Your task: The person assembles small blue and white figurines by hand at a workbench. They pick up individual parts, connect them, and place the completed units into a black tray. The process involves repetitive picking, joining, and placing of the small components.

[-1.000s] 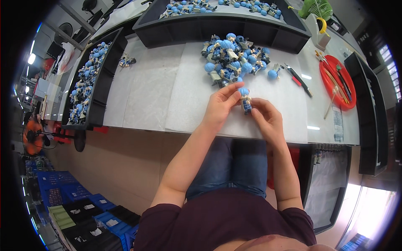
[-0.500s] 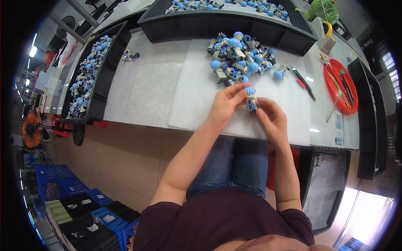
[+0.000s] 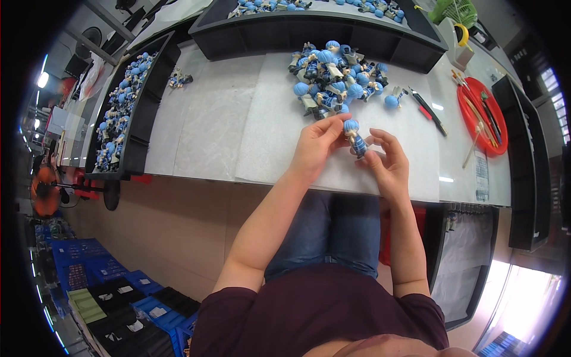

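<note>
Blue-haired figurine (image 3: 355, 138), a small doll with a round blue head, was held upright between both hands just above the near edge of the tabletop (image 3: 208, 119), over a pale sheet (image 3: 267, 137) that covered the work area. The left hand (image 3: 315, 146) pinched it at the head end with thumb and fingertips closed narrowly on it; the right hand (image 3: 386, 160) cupped it from the other side, fingers curled about the body, apparently so that the piece could be steadied and turned at close range. Beyond the hands, toward the middle of the tabletop, lay a loose pile of like figurines (image 3: 333, 80), within easy reach. Near the right edge rested a red and black hand tool (image 3: 429, 112) and a round red tray (image 3: 482, 116) holding thin sticks and tools. Along the left edge stood a long black tray (image 3: 151, 95) filled with similar blue-headed figurines in rows, and a single stray figurine (image 3: 178, 77) lay just beside it. At the far edge a second black tray (image 3: 321, 35) held more of them.
</note>
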`<state>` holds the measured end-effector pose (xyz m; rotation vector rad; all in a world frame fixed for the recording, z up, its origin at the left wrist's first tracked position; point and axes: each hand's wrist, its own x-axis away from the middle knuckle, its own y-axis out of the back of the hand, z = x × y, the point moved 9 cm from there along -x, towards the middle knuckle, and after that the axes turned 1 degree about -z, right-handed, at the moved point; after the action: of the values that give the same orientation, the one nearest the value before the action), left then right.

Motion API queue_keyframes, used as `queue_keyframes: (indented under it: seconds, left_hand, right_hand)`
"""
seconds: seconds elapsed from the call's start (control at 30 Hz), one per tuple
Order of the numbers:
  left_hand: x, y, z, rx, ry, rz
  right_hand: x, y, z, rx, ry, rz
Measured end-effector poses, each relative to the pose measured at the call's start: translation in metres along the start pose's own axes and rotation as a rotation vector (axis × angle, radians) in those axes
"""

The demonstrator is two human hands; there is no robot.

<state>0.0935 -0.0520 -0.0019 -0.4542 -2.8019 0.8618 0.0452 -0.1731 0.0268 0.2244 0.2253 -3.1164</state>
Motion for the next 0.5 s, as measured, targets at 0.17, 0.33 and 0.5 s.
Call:
queue_keyframes:
  seconds: [0.17, 0.33, 0.5]
  left_hand:
    - [0.002, -0.002, -0.006, -0.245, -0.032, -0.054]
    - [0.001, 0.001, -0.005, -0.09, -0.093, 0.007]
    - [0.001, -0.002, -0.006, -0.013, -0.06, 0.06]
  right_hand:
    - [0.001, 0.007, 0.001, 0.069, 0.098, -0.058]
    - [0.0, 0.011, -0.001, 0.084, 0.106, -0.093]
    - [-0.001, 0.011, -0.002, 0.112, 0.092, -0.094]
